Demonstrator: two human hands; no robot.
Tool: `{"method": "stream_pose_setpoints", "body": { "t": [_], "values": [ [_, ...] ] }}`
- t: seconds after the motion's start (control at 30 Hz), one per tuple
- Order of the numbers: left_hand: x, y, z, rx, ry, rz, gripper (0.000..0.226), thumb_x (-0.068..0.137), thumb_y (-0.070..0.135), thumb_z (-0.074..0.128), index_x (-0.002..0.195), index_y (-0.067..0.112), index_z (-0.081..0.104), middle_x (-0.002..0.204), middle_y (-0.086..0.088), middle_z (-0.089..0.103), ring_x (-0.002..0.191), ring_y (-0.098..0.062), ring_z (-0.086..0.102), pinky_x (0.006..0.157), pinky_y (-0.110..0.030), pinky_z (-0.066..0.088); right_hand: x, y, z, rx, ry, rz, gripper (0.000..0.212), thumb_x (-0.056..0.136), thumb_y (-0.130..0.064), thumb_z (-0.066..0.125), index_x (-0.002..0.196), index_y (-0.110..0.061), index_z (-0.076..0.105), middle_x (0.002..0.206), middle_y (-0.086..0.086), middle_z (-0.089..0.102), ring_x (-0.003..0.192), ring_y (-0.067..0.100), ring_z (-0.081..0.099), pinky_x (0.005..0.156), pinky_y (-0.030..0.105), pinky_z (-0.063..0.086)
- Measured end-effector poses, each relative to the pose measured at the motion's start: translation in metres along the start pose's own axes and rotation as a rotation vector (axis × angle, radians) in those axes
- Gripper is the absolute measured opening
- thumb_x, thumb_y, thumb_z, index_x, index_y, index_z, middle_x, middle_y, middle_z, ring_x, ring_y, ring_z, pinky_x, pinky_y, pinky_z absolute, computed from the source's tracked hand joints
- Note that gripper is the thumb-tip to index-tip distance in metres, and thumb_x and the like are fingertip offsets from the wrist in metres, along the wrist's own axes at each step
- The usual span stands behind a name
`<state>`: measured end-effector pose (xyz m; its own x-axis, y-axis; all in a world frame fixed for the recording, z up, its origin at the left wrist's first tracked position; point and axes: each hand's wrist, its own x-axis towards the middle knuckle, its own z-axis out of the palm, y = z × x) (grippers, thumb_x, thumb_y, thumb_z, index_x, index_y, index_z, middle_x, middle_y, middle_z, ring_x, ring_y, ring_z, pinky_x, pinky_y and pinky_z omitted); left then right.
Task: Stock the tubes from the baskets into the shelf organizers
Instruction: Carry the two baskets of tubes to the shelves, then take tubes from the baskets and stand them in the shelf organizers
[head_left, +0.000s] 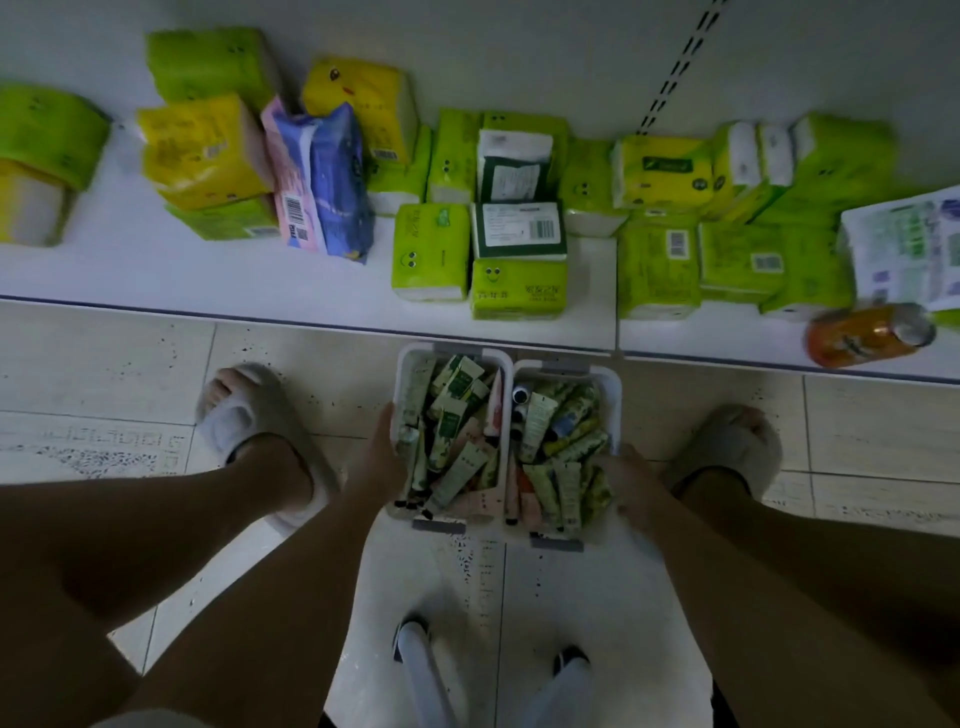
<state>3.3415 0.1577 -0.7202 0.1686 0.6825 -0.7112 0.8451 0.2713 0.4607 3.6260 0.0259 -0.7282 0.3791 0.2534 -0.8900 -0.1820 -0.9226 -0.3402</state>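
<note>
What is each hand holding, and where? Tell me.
Left hand grips the left basket by its outer side wall. Right hand holds the right basket at its outer near edge.

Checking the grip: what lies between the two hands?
In the head view, two tube-filled baskets side by side; left hand and right hand hold their outer walls.

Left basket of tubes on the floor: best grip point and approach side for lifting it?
Grip the left basket by its long outer rim, coming from its left, where the left hand already sits. The right basket stands against its other long side, blocking that. Tubes fill the inside, so fingers probably belong on the rim, not deep inside. The grey tabs at each short end look like alternative holds.
</note>
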Motion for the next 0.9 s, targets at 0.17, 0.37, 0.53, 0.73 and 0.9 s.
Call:
{"method": "stream_pose_setpoints", "body": {
  "t": [0.17,0.37,0.53,0.73,0.9],
  "values": [
    [-0.009,0.03,-0.009,0.058,0.276,0.049,0.046,0.088,0.01,0.058,0.133,0.015,0.048,0.123,-0.013,0.053,0.109,-0.033,0.054,0.084,-0.042,0.049,-0.031,-0.029,0.016,-0.241,0.485,-0.357,0.025,0.098,-0.015,0.046,0.12,-0.005,0.051,0.11,0.012,0.055,0.096,0.027,0.055,0.073,0.034,0.041],
    [-0.012,0.055,0.002,0.026,0.238,0.056,0.017,0.095,0.017,0.053,0.106,0.014,0.066,0.086,0.001,0.061,0.068,-0.013,0.056,0.054,-0.022,0.041,-0.051,-0.073,0.08,-0.391,0.234,-0.556,0.026,0.098,-0.017,0.05,0.083,0.001,0.061,0.076,0.017,0.062,0.064,0.026,0.056,0.058,0.037,0.044],
    [-0.002,0.044,0.021,0.096,0.16,0.052,0.007,0.091,0.022,0.061,0.093,0.017,0.065,0.086,0.0,0.066,0.07,-0.016,0.059,0.059,-0.025,0.046,-0.034,-0.057,0.135,-0.574,0.012,-0.531,0.029,0.1,-0.022,0.051,0.088,0.0,0.064,0.071,0.013,0.059,0.066,0.029,0.06,0.06,0.036,0.051],
    [0.008,0.04,0.029,0.042,0.179,0.077,0.016,0.088,0.026,0.067,0.102,0.017,0.068,0.085,0.008,0.06,0.076,-0.01,0.058,0.065,-0.02,0.042,-0.001,-0.031,0.17,-0.578,0.075,-0.319,0.019,0.097,-0.013,0.045,0.109,-0.01,0.061,0.094,0.009,0.067,0.083,0.029,0.067,0.072,0.043,0.059],
    [0.008,0.041,0.027,0.005,0.172,0.051,0.024,0.086,0.013,0.067,0.11,0.013,0.069,0.093,0.002,0.063,0.084,-0.011,0.058,0.069,-0.021,0.043,-0.013,-0.035,0.161,-0.517,0.042,-0.299,0.017,0.099,-0.016,0.045,0.104,-0.007,0.057,0.09,0.014,0.065,0.077,0.03,0.065,0.064,0.038,0.06]
  ]
}}
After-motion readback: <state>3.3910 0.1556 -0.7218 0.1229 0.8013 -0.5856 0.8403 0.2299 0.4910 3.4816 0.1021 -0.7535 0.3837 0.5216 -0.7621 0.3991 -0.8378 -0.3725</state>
